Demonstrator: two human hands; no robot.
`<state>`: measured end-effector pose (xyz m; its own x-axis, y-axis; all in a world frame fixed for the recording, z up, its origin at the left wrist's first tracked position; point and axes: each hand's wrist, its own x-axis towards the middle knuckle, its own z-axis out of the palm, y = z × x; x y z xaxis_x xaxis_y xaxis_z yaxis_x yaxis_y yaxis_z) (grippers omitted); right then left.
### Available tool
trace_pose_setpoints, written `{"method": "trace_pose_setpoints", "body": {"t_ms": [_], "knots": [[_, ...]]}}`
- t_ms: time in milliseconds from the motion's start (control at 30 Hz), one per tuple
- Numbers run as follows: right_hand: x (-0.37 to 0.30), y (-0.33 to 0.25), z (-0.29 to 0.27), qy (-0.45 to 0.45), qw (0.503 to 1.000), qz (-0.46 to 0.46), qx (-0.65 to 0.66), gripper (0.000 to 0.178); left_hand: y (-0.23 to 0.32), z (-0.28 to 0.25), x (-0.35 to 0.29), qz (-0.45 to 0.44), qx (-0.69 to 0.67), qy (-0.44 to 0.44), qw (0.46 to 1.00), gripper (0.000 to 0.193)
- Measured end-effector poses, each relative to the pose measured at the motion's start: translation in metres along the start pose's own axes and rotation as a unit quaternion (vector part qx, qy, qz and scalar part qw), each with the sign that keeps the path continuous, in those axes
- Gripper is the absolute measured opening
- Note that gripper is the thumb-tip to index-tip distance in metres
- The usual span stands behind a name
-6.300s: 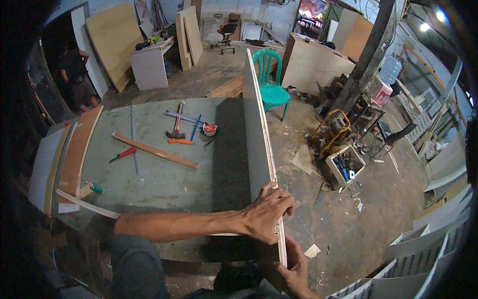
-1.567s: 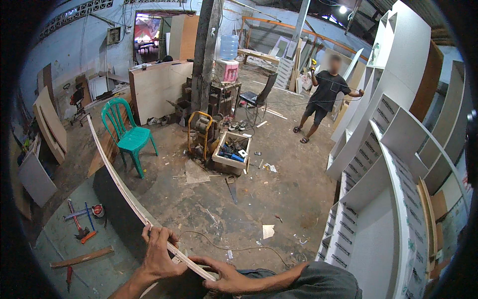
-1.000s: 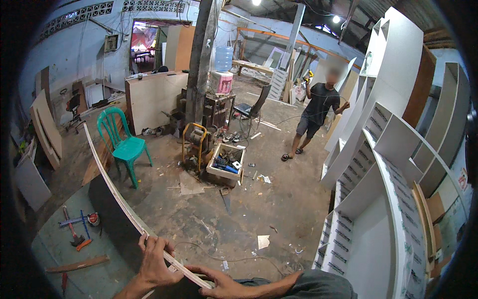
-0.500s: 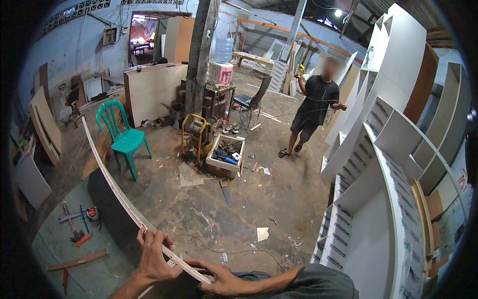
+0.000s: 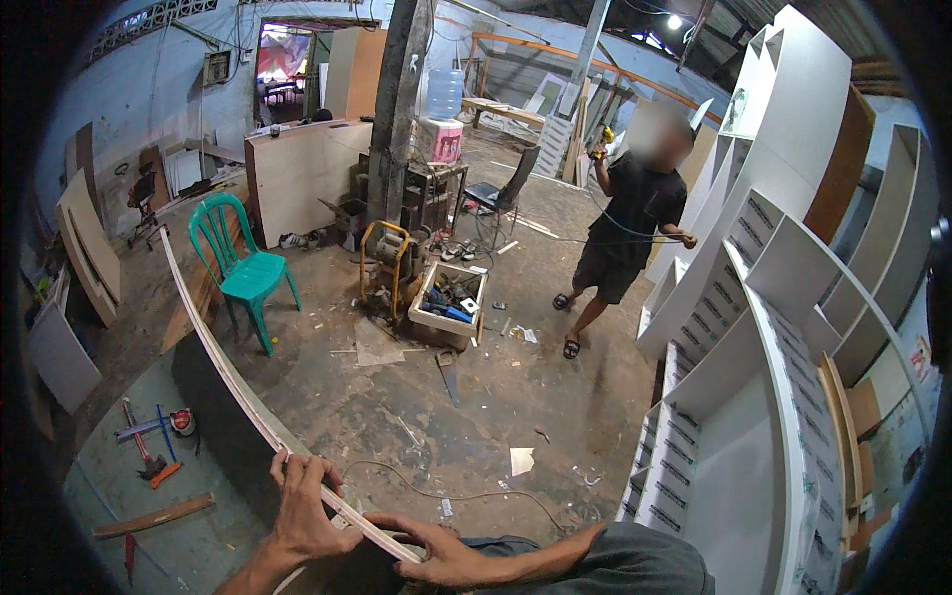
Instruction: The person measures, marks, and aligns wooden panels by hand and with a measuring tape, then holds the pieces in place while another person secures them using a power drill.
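A long, thin, pale wooden strip (image 5: 220, 367) runs from my hands toward the far left, looking curved in this wide picture. My left hand (image 5: 309, 508) is closed around it near the close end, fingers over the top. Farther along toward that end, my right hand (image 5: 436, 555) pinches the strip between thumb and fingers. On the grey-green work surface (image 5: 104, 466) at the left lie a hammer (image 5: 147, 458), a small red and white round item (image 5: 182, 422), a wooden batten (image 5: 154, 517) and a red-handled tool (image 5: 130, 557).
A co-worker (image 5: 640, 213) stands ahead with a yellow power tool (image 5: 606, 135) and a cable. A green plastic chair (image 5: 256, 278), a machine in a yellow frame (image 5: 387, 263) and a tool box (image 5: 448, 319) stand on the floor. A handsaw (image 5: 448, 377) lies there. White cabinets (image 5: 739, 446) line the right.
The co-worker has stepped closer and slightly right, with the cable stretched between the hands. My hands and the wooden strip have barely moved.
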<state>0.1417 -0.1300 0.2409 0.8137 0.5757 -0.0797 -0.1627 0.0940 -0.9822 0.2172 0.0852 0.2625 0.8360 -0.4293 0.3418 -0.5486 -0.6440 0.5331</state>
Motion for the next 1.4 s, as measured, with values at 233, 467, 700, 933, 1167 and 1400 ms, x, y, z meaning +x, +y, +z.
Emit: {"method": "trace_pose_setpoints", "body": {"t_ms": [233,467,700,933,1167,1400], "knots": [[-0.001,-0.007,-0.001,-0.003,1.000,0.020,0.004,0.076,-0.001,-0.002,0.000,-0.012,-0.005,-0.012,1.000,0.054],[-0.002,0.002,-0.003,-0.004,1.000,-0.008,-0.009,0.075,0.003,0.000,0.001,-0.008,-0.001,-0.006,1.000,0.053],[0.000,-0.004,-0.002,-0.015,1.000,0.003,0.004,0.076,0.003,-0.002,0.001,-0.012,-0.003,-0.008,1.000,0.051],[0.001,0.000,-0.002,-0.018,1.000,-0.005,0.009,0.079,0.002,-0.003,0.001,-0.012,-0.001,-0.009,1.000,0.053],[0.000,0.005,-0.001,-0.013,0.999,-0.002,0.031,0.077,0.001,-0.001,0.001,-0.012,-0.004,-0.011,1.000,0.054],[0.003,0.009,-0.002,-0.018,0.999,-0.012,0.032,0.076,-0.001,-0.002,0.001,-0.006,0.003,-0.010,1.000,0.053]]}}
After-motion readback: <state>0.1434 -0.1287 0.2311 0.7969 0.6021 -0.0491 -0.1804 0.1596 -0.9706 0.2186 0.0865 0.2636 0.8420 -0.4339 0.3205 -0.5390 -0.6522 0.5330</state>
